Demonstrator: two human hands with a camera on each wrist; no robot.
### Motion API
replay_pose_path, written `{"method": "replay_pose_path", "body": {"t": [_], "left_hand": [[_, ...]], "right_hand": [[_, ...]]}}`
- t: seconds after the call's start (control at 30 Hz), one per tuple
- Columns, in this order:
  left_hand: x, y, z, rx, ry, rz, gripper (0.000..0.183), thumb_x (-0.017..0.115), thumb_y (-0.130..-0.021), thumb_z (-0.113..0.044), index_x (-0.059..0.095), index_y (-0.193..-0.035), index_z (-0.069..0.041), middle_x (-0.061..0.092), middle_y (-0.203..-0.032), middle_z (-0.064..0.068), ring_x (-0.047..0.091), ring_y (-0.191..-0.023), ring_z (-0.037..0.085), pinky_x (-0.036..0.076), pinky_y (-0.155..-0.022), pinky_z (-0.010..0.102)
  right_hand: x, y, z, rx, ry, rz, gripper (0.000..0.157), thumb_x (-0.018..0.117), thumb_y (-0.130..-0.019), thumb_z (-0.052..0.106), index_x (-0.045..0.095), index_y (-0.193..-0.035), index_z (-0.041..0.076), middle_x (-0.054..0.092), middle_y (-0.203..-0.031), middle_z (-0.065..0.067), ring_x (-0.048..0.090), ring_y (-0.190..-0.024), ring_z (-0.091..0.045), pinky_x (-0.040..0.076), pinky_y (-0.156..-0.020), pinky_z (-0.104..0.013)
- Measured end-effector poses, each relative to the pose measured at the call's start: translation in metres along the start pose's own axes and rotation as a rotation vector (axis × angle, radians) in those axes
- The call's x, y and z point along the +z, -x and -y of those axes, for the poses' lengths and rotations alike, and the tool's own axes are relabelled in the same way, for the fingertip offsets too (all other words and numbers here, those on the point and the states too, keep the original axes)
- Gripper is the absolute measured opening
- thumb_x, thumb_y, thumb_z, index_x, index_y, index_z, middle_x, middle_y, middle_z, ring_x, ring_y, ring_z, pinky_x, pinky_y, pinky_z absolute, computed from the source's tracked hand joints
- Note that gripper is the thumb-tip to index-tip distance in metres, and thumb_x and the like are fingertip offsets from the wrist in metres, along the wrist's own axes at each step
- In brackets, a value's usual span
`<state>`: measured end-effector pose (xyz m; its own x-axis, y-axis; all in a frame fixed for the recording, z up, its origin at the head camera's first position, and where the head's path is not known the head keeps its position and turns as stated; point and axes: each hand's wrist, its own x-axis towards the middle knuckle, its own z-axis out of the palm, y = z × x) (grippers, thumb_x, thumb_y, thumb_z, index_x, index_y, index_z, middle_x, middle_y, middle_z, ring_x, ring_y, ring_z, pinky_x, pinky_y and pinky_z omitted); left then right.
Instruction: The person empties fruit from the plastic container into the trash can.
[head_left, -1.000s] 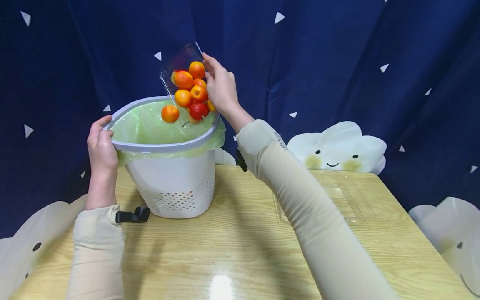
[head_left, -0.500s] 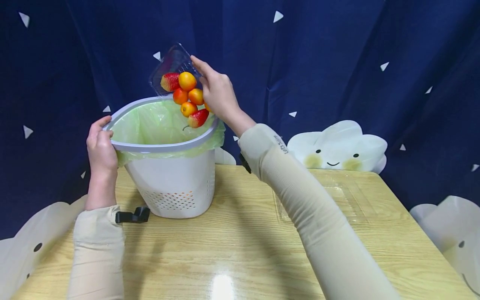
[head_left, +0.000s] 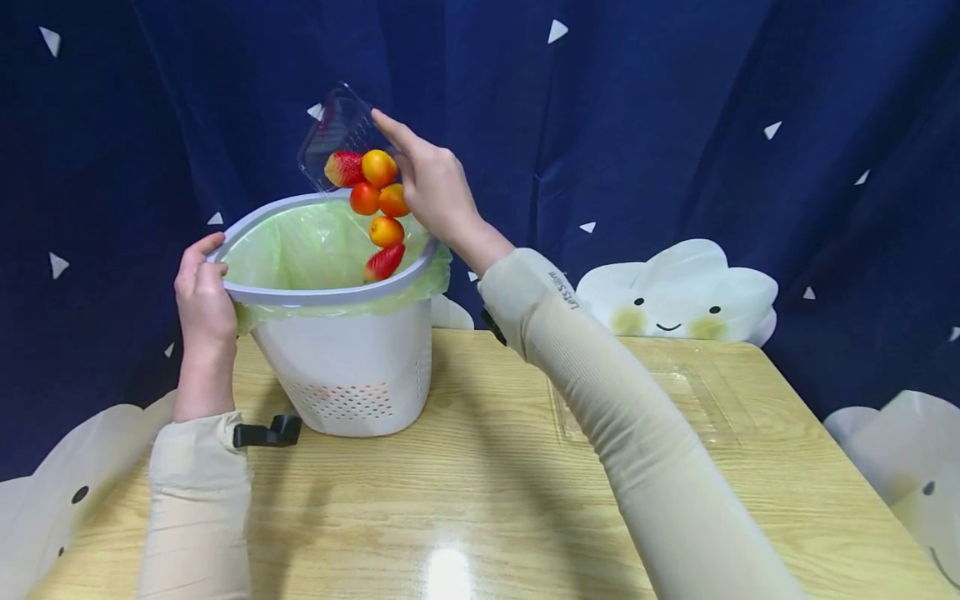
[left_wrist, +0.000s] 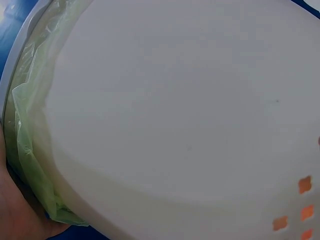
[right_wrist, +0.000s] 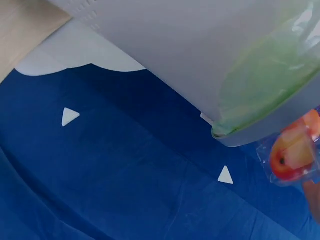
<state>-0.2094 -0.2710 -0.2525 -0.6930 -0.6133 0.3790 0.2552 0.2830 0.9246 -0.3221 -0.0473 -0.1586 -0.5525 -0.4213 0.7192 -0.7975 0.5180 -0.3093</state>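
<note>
My left hand [head_left: 202, 304] grips the left side of the rim of a white trash bin [head_left: 341, 346], which is lined with a pale green bag [head_left: 300, 242]. Over the bin's back right, my right hand [head_left: 438, 187] holds a clear plastic box [head_left: 341, 125] tipped steeply. Several small orange fruits [head_left: 379, 168] and a strawberry [head_left: 344, 169] are in the box. Lower down, an orange fruit [head_left: 386, 231] and another strawberry [head_left: 384, 262] appear inside the bin's mouth. In the right wrist view, a red-orange fruit [right_wrist: 287, 160] shows through the box's corner.
A clear plastic tray [head_left: 682, 396] lies on the wooden table [head_left: 420, 500] at the right, partly behind my right forearm. Orange patches show through the holes [head_left: 348, 402] low in the bin's front. Behind the table hangs a dark blue curtain [head_left: 675, 125].
The box has shifted left and tilted more. An orange fruit at the left has dropped out of sight, and the lower strawberry has slid farther down. My left hand stays on the rim.
</note>
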Motion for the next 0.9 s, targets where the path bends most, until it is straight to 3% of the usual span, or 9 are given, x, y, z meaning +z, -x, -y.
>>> {"method": "replay_pose_path", "body": {"t": [0.1,0.27,0.37,0.57,0.8,0.9], "left_hand": [[0.0,0.0,0.0,0.004,-0.008,0.009,0.045,0.027,-0.089,-0.011,0.048,-0.129,-0.012,0.047,-0.125,0.004,0.041,-0.097,0.006,0.028,-0.087,0.022],[-0.001,0.0,0.001,-0.008,-0.045,0.038,0.045,0.025,-0.091,-0.014,0.044,-0.132,-0.014,0.044,-0.129,0.004,0.04,-0.097,0.006,0.028,-0.087,0.024],[-0.002,0.0,0.001,-0.012,-0.048,0.042,0.046,0.025,-0.091,-0.014,0.044,-0.133,-0.014,0.044,-0.13,0.004,0.04,-0.098,0.006,0.028,-0.088,0.024],[-0.002,0.0,0.0,-0.015,-0.047,0.037,0.046,0.025,-0.091,-0.014,0.044,-0.132,-0.014,0.044,-0.13,0.004,0.04,-0.097,0.006,0.029,-0.087,0.023],[-0.001,-0.002,0.0,-0.011,-0.037,0.034,0.045,0.025,-0.091,-0.014,0.045,-0.132,-0.014,0.045,-0.129,0.004,0.04,-0.096,0.006,0.029,-0.087,0.023],[0.0,-0.002,0.001,-0.003,-0.041,0.032,0.045,0.025,-0.091,-0.014,0.045,-0.131,-0.014,0.045,-0.129,0.004,0.04,-0.097,0.006,0.029,-0.087,0.023]], "right_hand": [[-0.003,0.001,0.002,-0.031,0.035,0.008,0.047,0.044,-0.094,0.008,0.039,-0.138,0.022,0.047,-0.135,0.005,0.052,-0.065,-0.018,0.041,-0.083,-0.013],[-0.006,0.002,0.002,-0.064,0.091,-0.037,0.047,0.044,-0.094,0.007,0.04,-0.138,0.02,0.049,-0.134,0.003,0.051,-0.07,-0.017,0.041,-0.084,-0.015],[-0.008,0.003,0.001,-0.072,0.081,-0.066,0.047,0.044,-0.093,0.005,0.04,-0.138,0.019,0.049,-0.134,0.003,0.052,-0.072,-0.017,0.04,-0.085,-0.014],[-0.01,0.002,0.0,-0.09,0.05,-0.104,0.047,0.044,-0.093,0.004,0.04,-0.138,0.017,0.048,-0.134,0.001,0.058,-0.09,-0.013,0.039,-0.084,-0.013],[-0.011,0.004,-0.002,-0.075,0.015,-0.11,0.046,0.042,-0.094,0.005,0.039,-0.138,0.017,0.045,-0.137,0.002,0.04,-0.06,-0.015,0.036,-0.073,-0.018],[-0.011,0.006,-0.003,-0.073,0.008,-0.11,0.046,0.043,-0.094,0.006,0.039,-0.138,0.017,0.045,-0.137,0.002,0.039,-0.06,-0.015,0.036,-0.073,-0.018]]}}
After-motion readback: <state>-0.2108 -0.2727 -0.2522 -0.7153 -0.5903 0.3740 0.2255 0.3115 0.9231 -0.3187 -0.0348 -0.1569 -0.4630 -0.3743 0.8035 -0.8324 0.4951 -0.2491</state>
